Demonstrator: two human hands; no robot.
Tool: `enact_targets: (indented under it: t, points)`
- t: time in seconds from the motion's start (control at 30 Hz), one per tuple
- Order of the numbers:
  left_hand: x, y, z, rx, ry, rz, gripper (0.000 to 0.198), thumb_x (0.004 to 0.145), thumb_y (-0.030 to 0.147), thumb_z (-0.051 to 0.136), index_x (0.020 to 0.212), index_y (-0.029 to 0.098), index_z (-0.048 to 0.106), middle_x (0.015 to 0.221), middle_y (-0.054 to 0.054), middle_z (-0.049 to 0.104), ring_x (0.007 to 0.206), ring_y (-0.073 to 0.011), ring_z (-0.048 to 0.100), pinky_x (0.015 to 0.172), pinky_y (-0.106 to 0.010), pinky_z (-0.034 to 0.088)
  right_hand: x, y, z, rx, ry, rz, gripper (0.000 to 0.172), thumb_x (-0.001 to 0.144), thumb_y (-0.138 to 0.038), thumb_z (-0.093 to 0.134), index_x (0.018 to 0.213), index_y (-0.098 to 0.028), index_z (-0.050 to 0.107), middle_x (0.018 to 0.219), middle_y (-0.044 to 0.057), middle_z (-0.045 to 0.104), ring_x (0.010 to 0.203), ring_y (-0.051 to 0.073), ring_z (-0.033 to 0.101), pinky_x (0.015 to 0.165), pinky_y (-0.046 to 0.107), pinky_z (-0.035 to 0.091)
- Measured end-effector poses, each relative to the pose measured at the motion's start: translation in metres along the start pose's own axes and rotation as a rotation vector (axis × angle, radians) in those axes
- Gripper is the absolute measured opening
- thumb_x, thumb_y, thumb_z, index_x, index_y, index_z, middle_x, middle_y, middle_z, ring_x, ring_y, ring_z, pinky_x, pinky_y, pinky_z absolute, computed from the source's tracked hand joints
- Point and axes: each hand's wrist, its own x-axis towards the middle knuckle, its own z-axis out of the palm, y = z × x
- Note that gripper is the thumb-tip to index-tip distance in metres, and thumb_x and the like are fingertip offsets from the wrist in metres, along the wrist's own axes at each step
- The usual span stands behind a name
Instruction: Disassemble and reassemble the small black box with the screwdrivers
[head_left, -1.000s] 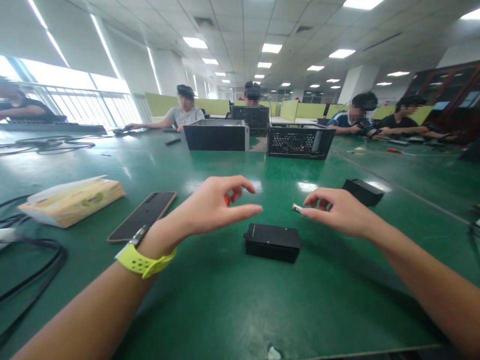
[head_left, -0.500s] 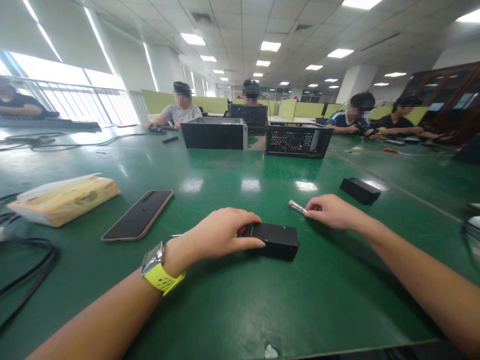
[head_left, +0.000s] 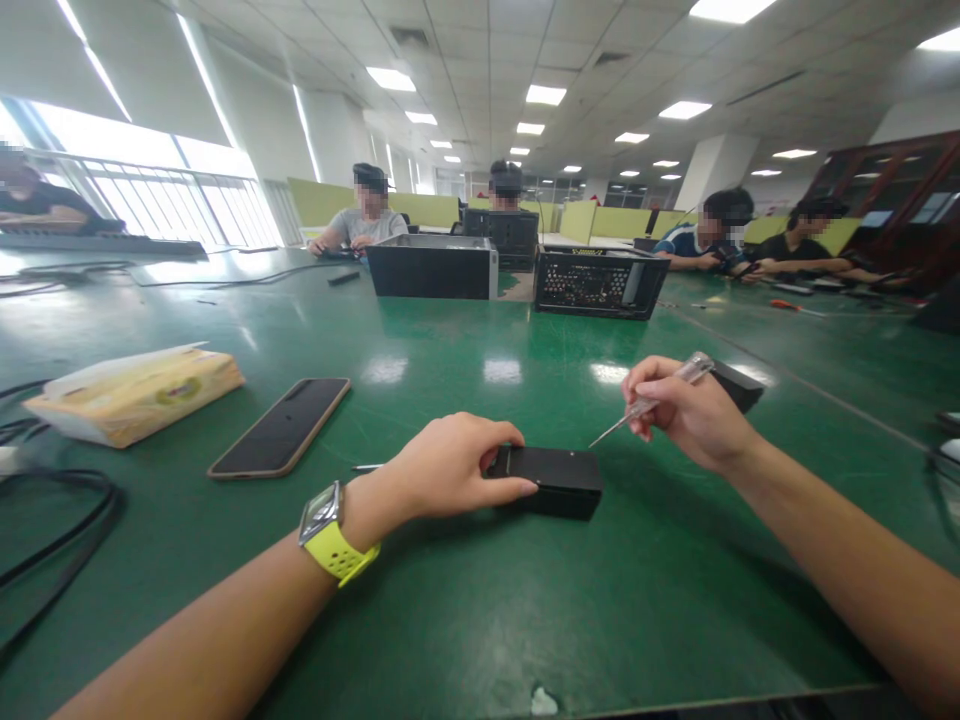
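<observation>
On the green table a small black box (head_left: pixel 559 482) lies under my left hand (head_left: pixel 457 468), whose thumb and fingers clasp its left end. Part of the box is hidden by that hand. My right hand (head_left: pixel 679 405) grips a screwdriver (head_left: pixel 646 404) with a clear handle, above the table to the right of the box. The screwdriver's thin tip points down and left, close to the box's far right corner but apart from it. Behind my right hand sits a second black box (head_left: pixel 739 385), partly covered. A thin metal rod (head_left: pixel 366 468) shows beside my left wrist.
To the left lie a phone (head_left: pixel 281 428), a yellow tissue pack (head_left: pixel 139 393) and black cables (head_left: pixel 71 540). Two computer cases (head_left: pixel 435 270) stand across the table. An orange-handled screwdriver (head_left: pixel 786 304) lies far right. Several people sit around the far side.
My right hand has raised the screwdriver off the table and turned it, so its tip now points toward the box. My left hand still clasps the box.
</observation>
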Motion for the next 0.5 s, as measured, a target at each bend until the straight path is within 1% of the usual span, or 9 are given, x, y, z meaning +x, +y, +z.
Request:
enact_targets:
  t: [0.17, 0.27, 0.4, 0.5]
  points:
    - [0.000, 0.002, 0.002, 0.023, 0.011, -0.019, 0.044, 0.082, 0.059, 0.055, 0.104, 0.021, 0.063, 0.072, 0.000, 0.060, 0.064, -0.0141, 0.054, 0.059, -0.025, 0.034, 0.003, 0.002, -0.002, 0.043, 0.037, 0.056, 0.008, 0.073, -0.020, 0.062, 0.066, -0.016, 0.059, 0.057, -0.002, 0.058, 0.039, 0.010, 0.055, 0.034, 0.020, 0.041]
    - [0.000, 0.002, 0.002, 0.032, 0.015, -0.017, 0.045, 0.082, 0.060, 0.055, 0.104, 0.021, 0.062, 0.073, 0.000, 0.060, 0.064, -0.0144, 0.054, 0.059, -0.025, 0.034, 0.003, 0.004, 0.000, 0.075, 0.025, 0.106, 0.009, 0.074, -0.021, 0.061, 0.067, -0.017, 0.058, 0.057, -0.003, 0.057, 0.037, 0.010, 0.053, 0.033, 0.020, 0.041]
    - [0.000, 0.003, 0.001, 0.036, 0.007, -0.019, 0.046, 0.083, 0.060, 0.053, 0.104, 0.021, 0.062, 0.072, 0.000, 0.060, 0.064, -0.0145, 0.054, 0.059, -0.025, 0.033, 0.002, 0.013, 0.008, 0.173, -0.013, 0.210, 0.015, 0.077, -0.025, 0.062, 0.067, -0.017, 0.055, 0.058, -0.004, 0.057, 0.039, 0.009, 0.055, 0.035, 0.019, 0.044]
    - [0.001, 0.003, 0.001, 0.036, 0.005, -0.037, 0.048, 0.082, 0.062, 0.053, 0.105, 0.020, 0.061, 0.072, 0.000, 0.060, 0.064, -0.0149, 0.055, 0.058, -0.025, 0.033, 0.000, 0.025, 0.014, 0.266, -0.038, 0.320, 0.014, 0.076, -0.026, 0.064, 0.071, -0.018, 0.054, 0.062, -0.004, 0.058, 0.044, 0.008, 0.058, 0.040, 0.017, 0.048]
